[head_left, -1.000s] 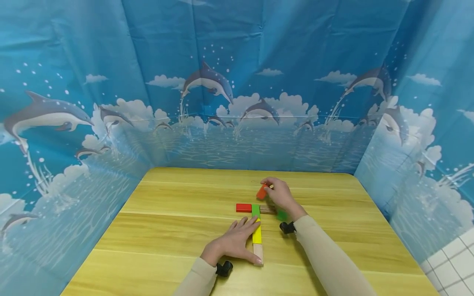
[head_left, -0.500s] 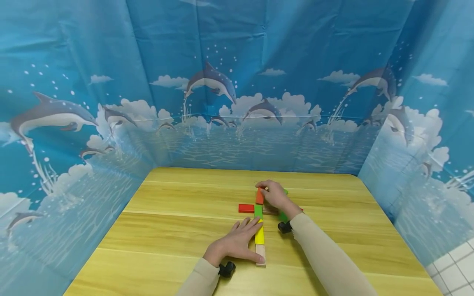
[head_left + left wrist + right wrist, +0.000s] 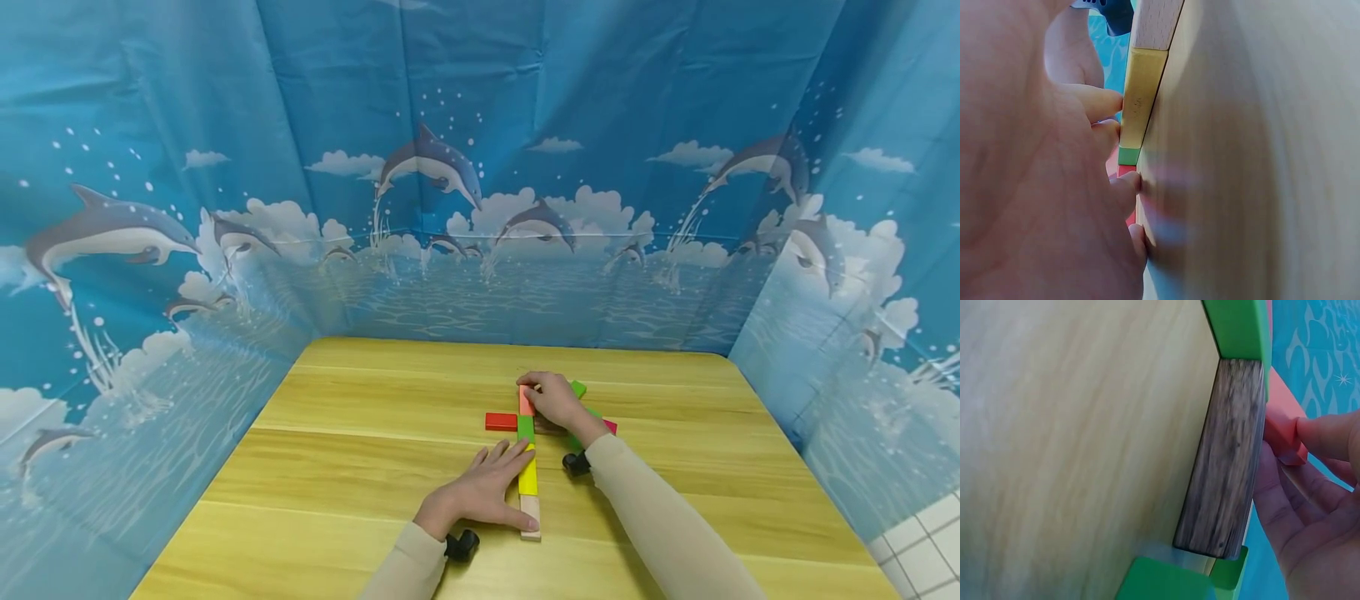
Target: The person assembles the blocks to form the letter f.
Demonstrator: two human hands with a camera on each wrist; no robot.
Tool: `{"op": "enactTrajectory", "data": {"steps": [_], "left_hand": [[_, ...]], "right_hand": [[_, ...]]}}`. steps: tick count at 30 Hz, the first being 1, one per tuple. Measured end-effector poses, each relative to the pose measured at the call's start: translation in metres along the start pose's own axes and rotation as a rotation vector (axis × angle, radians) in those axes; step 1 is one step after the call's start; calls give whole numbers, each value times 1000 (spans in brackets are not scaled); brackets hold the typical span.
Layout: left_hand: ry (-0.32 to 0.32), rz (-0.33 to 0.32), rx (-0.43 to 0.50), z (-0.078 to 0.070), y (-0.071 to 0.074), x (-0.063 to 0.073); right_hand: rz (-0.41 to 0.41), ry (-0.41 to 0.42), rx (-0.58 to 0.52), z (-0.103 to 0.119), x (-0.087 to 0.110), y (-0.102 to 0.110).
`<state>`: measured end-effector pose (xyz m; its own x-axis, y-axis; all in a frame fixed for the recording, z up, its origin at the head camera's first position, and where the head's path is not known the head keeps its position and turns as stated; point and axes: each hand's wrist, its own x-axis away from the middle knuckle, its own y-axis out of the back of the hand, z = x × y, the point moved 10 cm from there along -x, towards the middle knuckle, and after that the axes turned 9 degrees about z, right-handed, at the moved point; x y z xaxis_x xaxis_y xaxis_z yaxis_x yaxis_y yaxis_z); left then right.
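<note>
In the head view, a row of flat blocks runs away from me: a plain wood block (image 3: 529,507), a yellow block (image 3: 528,477), then a green block (image 3: 526,428). My left hand (image 3: 480,492) rests along this row, fingers spread, its thumb on the plain block and a fingertip at the yellow one. At the far end, my right hand (image 3: 558,400) pinches an orange-pink block (image 3: 527,402) between thumb and fingers, in line with the green block. A red block (image 3: 501,422) lies against the green one's left. On its right lies a dark brown wood block (image 3: 1222,462), mostly hidden by my right hand in the head view.
Beside my right wrist lie more blocks, partly covered: a green block (image 3: 578,389) and a magenta block (image 3: 611,427). In the right wrist view, another green block (image 3: 1166,581) stands near the brown one. A blue dolphin curtain (image 3: 480,292) borders the wooden table (image 3: 337,483).
My right hand has brought the orange-pink block slightly left and down, from a slant into line with the row. My left hand stays in place on the row.
</note>
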<state>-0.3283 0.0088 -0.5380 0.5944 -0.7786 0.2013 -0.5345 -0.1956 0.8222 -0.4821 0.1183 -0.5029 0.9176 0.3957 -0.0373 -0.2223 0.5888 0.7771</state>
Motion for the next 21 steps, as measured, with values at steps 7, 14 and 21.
{"op": "enactTrajectory", "data": {"steps": [7, 14, 21], "left_hand": [[-5, 0, 10, -1, 1, 0], [-10, 0, 13, -2, 1, 1], [-5, -1, 11, 0, 1, 1]], "right_hand": [[15, 9, -3, 3, 0, -3], [12, 8, 3, 3, -1, -5], [25, -16, 40, -1, -1, -8]]}}
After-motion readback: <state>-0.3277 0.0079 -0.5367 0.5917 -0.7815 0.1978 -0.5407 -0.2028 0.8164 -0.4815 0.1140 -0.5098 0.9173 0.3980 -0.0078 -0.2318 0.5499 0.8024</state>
